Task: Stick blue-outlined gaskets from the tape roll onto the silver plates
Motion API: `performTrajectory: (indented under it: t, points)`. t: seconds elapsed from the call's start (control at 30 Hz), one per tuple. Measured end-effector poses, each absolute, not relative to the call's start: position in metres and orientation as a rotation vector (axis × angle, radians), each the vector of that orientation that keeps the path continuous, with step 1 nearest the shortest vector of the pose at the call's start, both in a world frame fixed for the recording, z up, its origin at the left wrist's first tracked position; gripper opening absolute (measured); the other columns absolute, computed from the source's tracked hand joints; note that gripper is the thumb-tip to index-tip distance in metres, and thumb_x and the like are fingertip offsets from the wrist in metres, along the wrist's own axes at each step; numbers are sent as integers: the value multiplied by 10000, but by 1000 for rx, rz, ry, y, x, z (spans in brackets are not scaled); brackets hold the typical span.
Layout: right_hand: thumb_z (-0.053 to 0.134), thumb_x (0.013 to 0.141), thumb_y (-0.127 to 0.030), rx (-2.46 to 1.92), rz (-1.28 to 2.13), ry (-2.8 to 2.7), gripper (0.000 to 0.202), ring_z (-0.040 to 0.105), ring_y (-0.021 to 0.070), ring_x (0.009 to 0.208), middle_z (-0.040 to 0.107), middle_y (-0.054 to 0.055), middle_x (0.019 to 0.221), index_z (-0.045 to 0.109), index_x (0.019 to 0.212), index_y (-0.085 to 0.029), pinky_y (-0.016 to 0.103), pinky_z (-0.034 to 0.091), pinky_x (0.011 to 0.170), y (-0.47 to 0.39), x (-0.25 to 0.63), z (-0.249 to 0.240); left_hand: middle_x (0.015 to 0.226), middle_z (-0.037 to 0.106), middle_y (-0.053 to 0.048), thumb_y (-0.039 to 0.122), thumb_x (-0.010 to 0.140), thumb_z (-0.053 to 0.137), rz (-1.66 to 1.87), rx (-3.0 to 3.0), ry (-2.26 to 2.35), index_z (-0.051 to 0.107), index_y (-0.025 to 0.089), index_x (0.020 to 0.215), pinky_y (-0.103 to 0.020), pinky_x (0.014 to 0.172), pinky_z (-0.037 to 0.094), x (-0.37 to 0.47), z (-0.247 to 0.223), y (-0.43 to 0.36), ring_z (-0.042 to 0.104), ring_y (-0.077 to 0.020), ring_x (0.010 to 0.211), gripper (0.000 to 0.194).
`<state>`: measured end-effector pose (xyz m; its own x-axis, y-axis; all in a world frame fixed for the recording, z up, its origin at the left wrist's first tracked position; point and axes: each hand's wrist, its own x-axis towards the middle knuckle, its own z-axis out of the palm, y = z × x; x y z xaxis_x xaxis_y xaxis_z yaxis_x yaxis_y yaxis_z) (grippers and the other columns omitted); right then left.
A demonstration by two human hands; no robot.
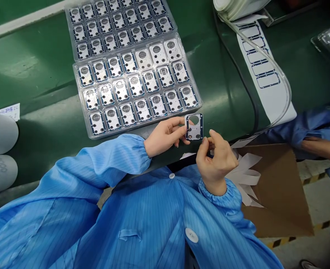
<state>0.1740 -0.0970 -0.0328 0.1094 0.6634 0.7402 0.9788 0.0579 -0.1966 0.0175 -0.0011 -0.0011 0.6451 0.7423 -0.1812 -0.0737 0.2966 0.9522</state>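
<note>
My left hand point(166, 135) is closed on the left edge of a small silver plate point(194, 132). The plate has a dark blue border, one large round hole and smaller holes along its bottom, and is held up just in front of the bench edge. Close to its lower right corner is my right hand point(216, 158), thumb and fingers curled together; whether they pinch something there is too small to make out. Behind my left hand lies a clear plastic tray point(138, 126) with rows of similar silver plates in its pockets.
A second tray point(72, 45) of plates lies beyond the first on the green bench point(41, 63). At right, a white strip point(277, 102) bears blue-outlined frames beside a black cable point(249, 89). A cardboard box point(283, 186) holds white paper strips point(247, 177). Another person's arm point(322, 147) is at far right.
</note>
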Motion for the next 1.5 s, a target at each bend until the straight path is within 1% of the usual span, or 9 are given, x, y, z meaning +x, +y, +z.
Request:
performTrajectory:
  t: [0.23,0.4,0.57,0.73,1.07,1.23,1.33,1.43,1.5]
  points:
    - [543,980,-258,-1665,-121,-1446,189,666,158,628,732,46,796,691,1078,-195,300,544,647,-96,172,-21,870,692,-59,410,936,638,556,1195,734,645,112,1115,-140,496,444,18,2,-3,696,-105,694,348]
    - [611,952,-346,-1625,108,-1419,185,637,146,637,715,34,765,701,902,-191,276,513,594,-89,169,-11,935,699,-75,364,950,602,544,1255,731,653,110,1139,-143,508,455,16,2,-6,688,-104,709,320]
    - [603,952,-373,-1657,305,-1330,221,599,129,590,661,-2,692,662,827,-201,267,493,580,-87,169,-13,897,685,-64,328,958,576,522,1283,743,660,109,1154,-143,518,458,16,5,-8,682,-108,719,306]
    - [610,942,-389,-1651,379,-1267,234,574,126,574,606,-24,646,642,806,-202,268,485,589,-89,169,-17,933,682,-65,273,984,508,523,1299,727,650,102,1187,-141,534,465,16,4,-8,668,-91,711,301]
    - [619,936,-401,-1653,402,-1233,242,576,129,577,609,-24,644,646,798,-203,271,489,594,-90,168,-21,870,672,-53,339,1015,456,538,1286,773,660,95,1161,-155,528,461,16,8,-10,662,-95,693,350]
    - [618,939,-421,-1651,433,-1217,257,587,133,591,607,-25,646,650,806,-203,278,499,611,-90,169,-21,814,673,-33,306,930,621,503,1260,764,640,102,1169,-161,587,478,16,9,-10,686,-115,743,315]
    - [617,943,-410,-1629,472,-1221,251,580,127,590,596,-32,643,642,802,-204,268,493,601,-92,170,-22,837,675,-38,343,926,624,511,1244,740,649,109,1051,-161,556,461,15,8,-9,662,-99,699,267]
    - [622,943,-409,-1599,540,-1223,238,565,121,578,588,-36,654,637,819,-206,262,481,578,-95,171,-24,733,619,-11,437,936,605,540,1261,723,645,114,877,-167,536,455,15,10,-6,575,-69,601,330]
    - [622,942,-413,-1593,586,-1231,235,554,119,572,584,-36,661,636,829,-207,260,471,561,-97,172,-23,720,603,-3,469,932,608,573,1261,736,664,119,890,-174,531,455,15,11,-4,527,-59,568,357]
